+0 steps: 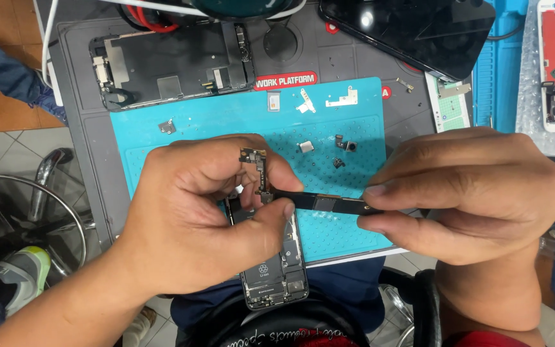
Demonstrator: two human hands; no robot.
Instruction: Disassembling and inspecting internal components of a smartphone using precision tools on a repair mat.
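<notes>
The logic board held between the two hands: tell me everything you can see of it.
The logic board is a narrow, dark strip carrying flat metal-shielded chips, lying roughly level above the teal mat. The right hand pinches its right end between thumb and forefinger; the left hand grips its left end, where a small flex part sticks up. The opened phone lies below it.

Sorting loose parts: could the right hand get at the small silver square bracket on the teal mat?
Probably yes: the small silver square bracket lies uncovered, but the right hand is pinching the long dark circuit board.
</notes>
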